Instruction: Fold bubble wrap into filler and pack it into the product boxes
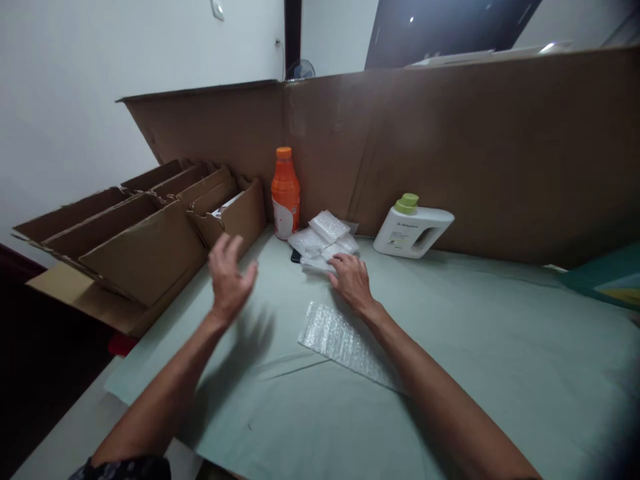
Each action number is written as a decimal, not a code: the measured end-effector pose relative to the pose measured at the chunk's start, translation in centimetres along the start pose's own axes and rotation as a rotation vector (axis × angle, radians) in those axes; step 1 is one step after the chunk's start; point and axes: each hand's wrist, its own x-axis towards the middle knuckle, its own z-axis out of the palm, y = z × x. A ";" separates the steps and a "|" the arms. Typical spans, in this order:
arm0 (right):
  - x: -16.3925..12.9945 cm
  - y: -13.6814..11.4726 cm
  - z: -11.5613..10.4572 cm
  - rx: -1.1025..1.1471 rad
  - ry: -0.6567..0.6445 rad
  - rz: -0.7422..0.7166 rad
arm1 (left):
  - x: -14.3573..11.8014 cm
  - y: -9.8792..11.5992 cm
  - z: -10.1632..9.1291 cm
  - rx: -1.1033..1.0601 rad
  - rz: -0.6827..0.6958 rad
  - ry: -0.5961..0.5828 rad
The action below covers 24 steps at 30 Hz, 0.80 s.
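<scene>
My left hand (227, 277) hovers above the pale green sheet (500, 360), fingers spread, holding nothing, close to the cardboard boxes (150, 247). My right hand (353, 280) rests palm down at the near edge of a small pile of bubble-wrap packets (323, 240), its fingertips touching the nearest packet. A flat sheet of bubble wrap (340, 340) lies on the green surface under my right wrist and forearm. Whether the right hand's fingers grip a packet is not clear.
An orange bottle (285, 193) stands behind the packets against a tall cardboard wall (450, 147). A white jug with a green cap (413, 227) lies to the right. A dark object (295, 256) peeks from under the packets. Open boxes fill the left side.
</scene>
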 end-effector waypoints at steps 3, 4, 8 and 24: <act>-0.6 -1.0 0.0 0.003 -0.035 -0.054 | 6.0 -3.0 -1.4 0.112 -0.147 0.071; -1.4 -1.3 -0.3 0.009 -0.051 -0.076 | 7.5 -3.7 -1.4 0.124 -0.177 0.046; -6.4 -1.4 -2.7 0.075 -0.110 -0.138 | 10.2 -5.5 -0.5 0.087 -0.232 -0.006; -8.1 0.4 -2.3 -0.255 -0.047 0.024 | 3.5 -4.1 -1.8 0.003 -0.058 0.007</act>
